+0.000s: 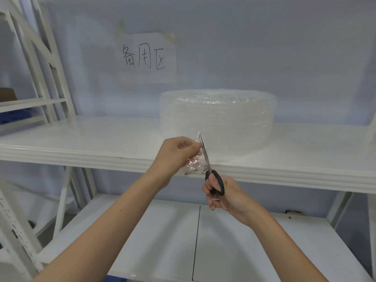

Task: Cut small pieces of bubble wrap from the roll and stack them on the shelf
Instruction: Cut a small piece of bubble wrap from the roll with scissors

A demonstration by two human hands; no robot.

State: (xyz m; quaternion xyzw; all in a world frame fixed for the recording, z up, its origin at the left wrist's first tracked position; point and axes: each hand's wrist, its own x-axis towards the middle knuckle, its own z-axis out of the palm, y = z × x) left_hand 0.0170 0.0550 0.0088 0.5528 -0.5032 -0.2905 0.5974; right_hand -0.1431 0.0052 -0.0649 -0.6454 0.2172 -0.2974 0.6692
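Observation:
A wide clear bubble wrap roll (pixel 219 117) lies flat on the white shelf (pixel 81 139), right of centre. Its loose end (pixel 193 161) hangs over the shelf's front edge. My left hand (pixel 175 155) pinches that loose end from the left. My right hand (pixel 225 196) grips the black handles of the scissors (pixel 205 155) just below the shelf edge. The blades point up, nearly closed, and lie against the wrap right beside my left fingers.
A paper sign (pixel 146 58) with handwritten characters is taped to the wall behind the roll. A lower white shelf (pixel 162 231) lies beneath my arms. White rack uprights (pixel 42 64) stand at the left, with another rack behind them.

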